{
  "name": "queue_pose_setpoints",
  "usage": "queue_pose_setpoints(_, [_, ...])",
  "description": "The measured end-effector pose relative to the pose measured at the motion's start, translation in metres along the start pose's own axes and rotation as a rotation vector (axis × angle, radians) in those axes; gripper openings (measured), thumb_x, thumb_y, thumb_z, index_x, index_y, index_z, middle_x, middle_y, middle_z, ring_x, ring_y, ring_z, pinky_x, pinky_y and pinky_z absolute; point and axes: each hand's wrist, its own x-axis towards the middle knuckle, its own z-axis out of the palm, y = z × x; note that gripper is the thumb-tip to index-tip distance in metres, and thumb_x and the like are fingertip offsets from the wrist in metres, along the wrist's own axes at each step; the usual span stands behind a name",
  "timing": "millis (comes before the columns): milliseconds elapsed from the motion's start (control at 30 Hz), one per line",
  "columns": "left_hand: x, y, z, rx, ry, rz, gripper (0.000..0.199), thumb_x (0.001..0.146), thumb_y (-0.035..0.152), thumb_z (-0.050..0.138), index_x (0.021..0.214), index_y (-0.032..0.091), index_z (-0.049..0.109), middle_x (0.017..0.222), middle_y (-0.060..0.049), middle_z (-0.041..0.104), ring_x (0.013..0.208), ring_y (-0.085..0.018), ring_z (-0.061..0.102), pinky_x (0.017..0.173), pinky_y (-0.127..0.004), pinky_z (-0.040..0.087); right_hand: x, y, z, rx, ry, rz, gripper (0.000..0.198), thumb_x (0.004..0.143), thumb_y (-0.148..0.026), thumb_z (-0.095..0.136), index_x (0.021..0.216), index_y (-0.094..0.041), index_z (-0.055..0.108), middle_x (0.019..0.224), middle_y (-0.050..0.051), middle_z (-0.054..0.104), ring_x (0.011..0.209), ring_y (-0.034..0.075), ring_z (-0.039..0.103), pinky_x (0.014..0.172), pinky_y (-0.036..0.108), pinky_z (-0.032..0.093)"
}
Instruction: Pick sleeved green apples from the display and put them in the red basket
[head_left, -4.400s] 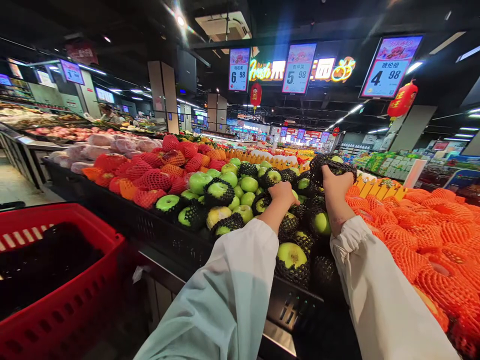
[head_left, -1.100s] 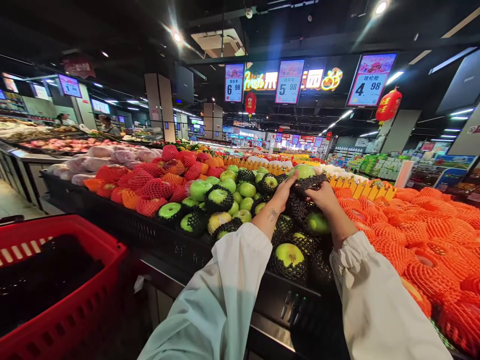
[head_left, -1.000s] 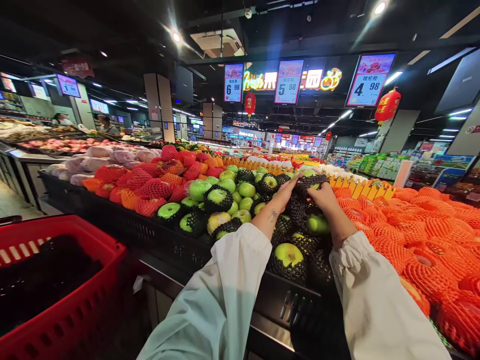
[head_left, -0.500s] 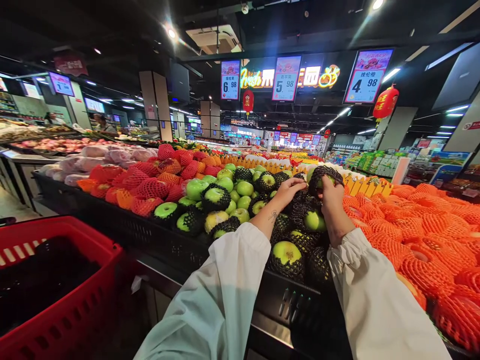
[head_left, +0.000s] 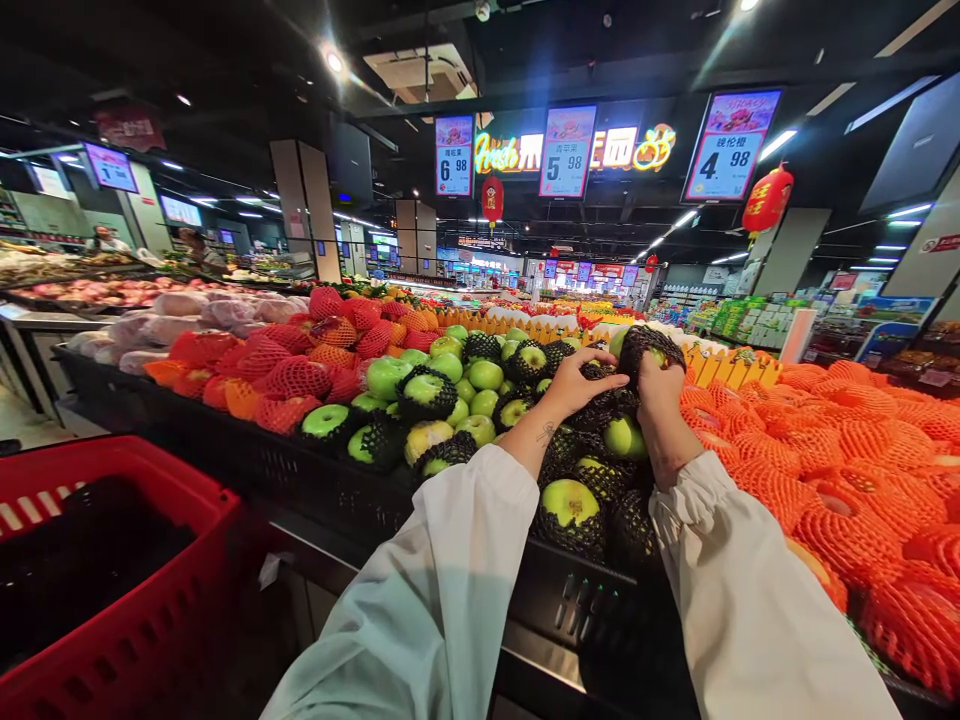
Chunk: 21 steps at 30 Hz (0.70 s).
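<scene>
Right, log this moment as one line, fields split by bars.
right hand: holds netted apple | left hand: open beside it | around: green apples | lower left: red basket

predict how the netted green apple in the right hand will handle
The green apple looks rounded, so it may roll if the right hand lets go. Its black net looks pliable, so likely squashes and cushions it.

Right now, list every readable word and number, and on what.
"嘎啦果 6.98": left price screen
"青苹果 5.98": middle price screen
"晚伦橙 4.98": right price screen
"Fresh 果…园": partly hidden neon sign
"旺": right lantern
"1": far-left screen
Others: too small or blurred.
</scene>
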Motion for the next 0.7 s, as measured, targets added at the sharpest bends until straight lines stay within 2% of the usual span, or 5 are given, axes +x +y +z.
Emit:
queue_pose_setpoints(100, [0.0009,0.0004,0.0006,0.010,0.001,0.026,0.026,0.064,0.032,0.086,0.071,0.018,0.066,0.081,-0.002,0.065,0.089,-0.019,0.059,0.097,-0.033,0.041,-0.0023,-0.0021,0.0015,0.037,-0.049,-0.010,0.037,0.057,-0.033,0.069,0.089,-0.016,0.064,0.092,0.006,0.068,0.086,0.021,0.066,0.082,0.032,0.056])
queue_pose_setpoints(200, [0.0037,0.0007,-0.0009,-0.001,0.053,0.029,0.019,0.069,0.023,0.077,0.068,0.019,0.059,0.079,0.001,0.062,0.088,-0.017,0.057,0.094,-0.030,0.041,-0.0030,-0.0033,0.0020,0.030,-0.053,0.043,0.036,0.058,-0.035,0.068,0.088,-0.017,0.062,0.087,0.005,0.067,0.079,0.021,0.065,0.070,0.031,0.057])
queue_pose_setpoints(433, [0.0056,-0.0027,-0.0035,-0.016,0.038,-0.010,0.020,0.067,0.014,0.073,0.071,0.019,0.054,0.077,0.003,0.056,0.079,-0.014,0.053,0.087,-0.029,0.041,-0.0045,-0.0056,0.0017,0.100,-0.092,0.108,0.041,0.057,-0.040,0.073,0.089,-0.017,0.061,0.086,0.003,0.065,0.077,0.020,0.065,0.052,0.026,0.057])
queue_pose_setpoints(567, [0.0033,-0.0073,-0.0034,0.111,0.003,0.018,0.017,0.067,0.013,0.073,0.077,0.019,0.060,0.083,-0.001,0.063,0.085,-0.018,0.057,0.089,-0.031,0.041,-0.0021,-0.0021,0.0001,0.011,-0.044,0.068,0.040,0.058,-0.038,0.075,0.088,-0.017,0.061,0.085,0.003,0.065,0.081,0.021,0.066,0.059,0.028,0.059])
queue_pose_setpoints(700, [0.0015,-0.0084,-0.0054,0.357,0.116,0.109,0.020,0.067,0.011,0.069,0.067,0.020,0.051,0.078,0.000,0.058,0.080,-0.018,0.053,0.082,-0.030,0.040,0.0024,0.0037,-0.0024,-0.178,-0.003,-0.035,0.038,0.059,-0.039,0.079,0.086,-0.017,0.063,0.084,0.006,0.065,0.089,0.026,0.065,0.071,0.033,0.061])
